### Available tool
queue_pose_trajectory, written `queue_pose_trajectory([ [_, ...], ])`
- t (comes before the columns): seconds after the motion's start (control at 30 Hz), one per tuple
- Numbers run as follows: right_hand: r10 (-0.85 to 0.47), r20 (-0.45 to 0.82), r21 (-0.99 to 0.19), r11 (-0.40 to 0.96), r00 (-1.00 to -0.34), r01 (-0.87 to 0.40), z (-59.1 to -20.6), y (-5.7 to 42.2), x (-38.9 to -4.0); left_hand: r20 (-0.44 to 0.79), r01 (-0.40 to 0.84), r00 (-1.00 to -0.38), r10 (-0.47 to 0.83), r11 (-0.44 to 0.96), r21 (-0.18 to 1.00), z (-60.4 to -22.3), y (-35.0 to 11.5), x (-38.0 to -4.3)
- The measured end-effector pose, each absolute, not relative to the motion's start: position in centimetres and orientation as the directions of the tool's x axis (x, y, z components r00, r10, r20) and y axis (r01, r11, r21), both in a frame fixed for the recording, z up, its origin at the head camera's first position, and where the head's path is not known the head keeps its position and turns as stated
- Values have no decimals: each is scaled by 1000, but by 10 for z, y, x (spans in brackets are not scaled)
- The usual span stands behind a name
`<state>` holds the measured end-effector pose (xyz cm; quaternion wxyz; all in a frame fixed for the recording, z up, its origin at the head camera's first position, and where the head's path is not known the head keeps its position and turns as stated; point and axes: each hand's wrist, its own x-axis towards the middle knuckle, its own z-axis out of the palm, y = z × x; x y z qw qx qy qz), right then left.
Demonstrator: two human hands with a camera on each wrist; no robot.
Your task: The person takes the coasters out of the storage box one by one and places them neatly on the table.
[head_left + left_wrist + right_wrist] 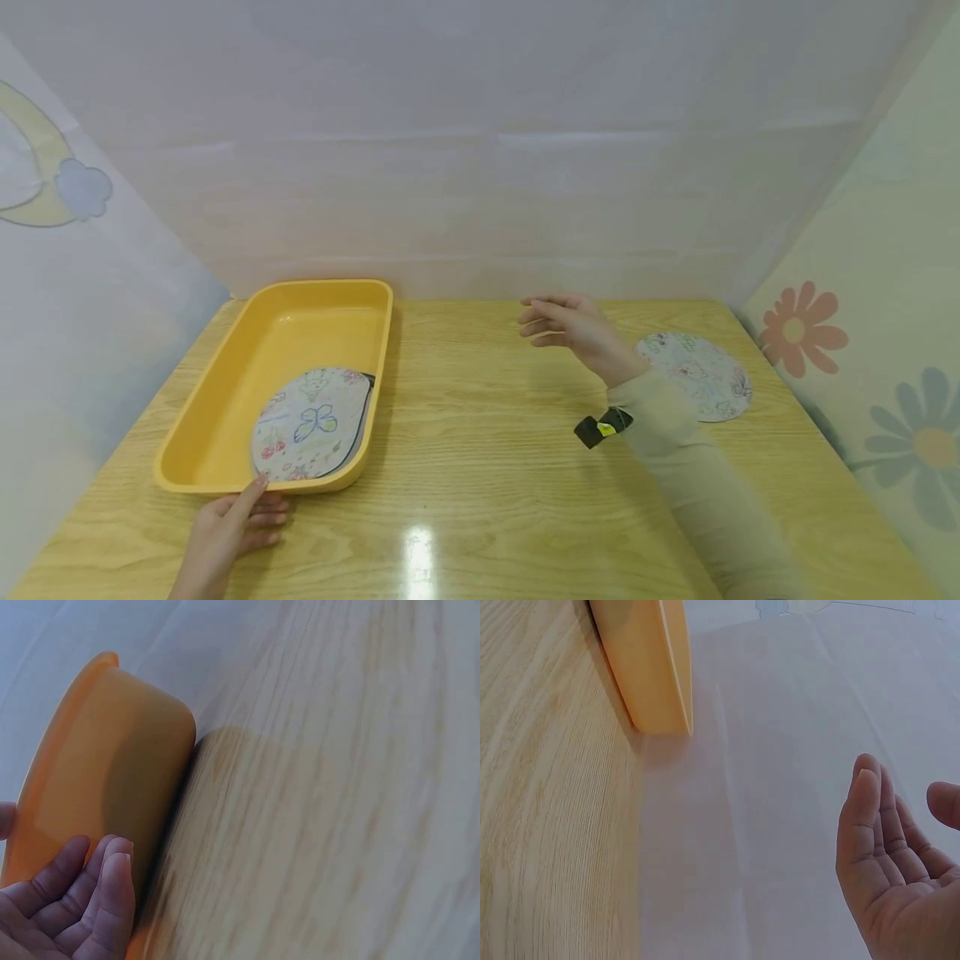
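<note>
At the near edge of a yellow tray (197, 392), my left hand (228, 529) holds the rim, its thumb over the top and its fingers against the outer wall. The left wrist view shows those fingers (112, 900) bent beside the tray's side. Inside the tray, at the near right, lies a rounded flat pad (311, 425) printed with doodles and a blue butterfly; a dark edge shows beneath it. My right hand (581, 329) is raised over the table with loosely bent fingers, holding nothing. A second doodle-printed oval pad (693, 375) lies right of it, partly hidden by the sleeve.
The wooden table (480, 450) runs back to a pale sheet wall (480, 183). Side panels carry a moon (45, 208) on the left and flowers (933, 446) on the right. A black strap with a yellow mark (603, 427) hangs at my right wrist.
</note>
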<state>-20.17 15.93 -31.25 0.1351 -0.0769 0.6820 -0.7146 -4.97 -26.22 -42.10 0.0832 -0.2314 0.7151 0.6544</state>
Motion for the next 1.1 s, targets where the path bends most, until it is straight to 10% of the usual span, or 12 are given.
queue_pose_trajectory([
  [1.1, -426, -107, -994, 74, -898, 83, -321, 91, -210, -437, -455, -869, -230, 25, 890, -418, -259, -44],
])
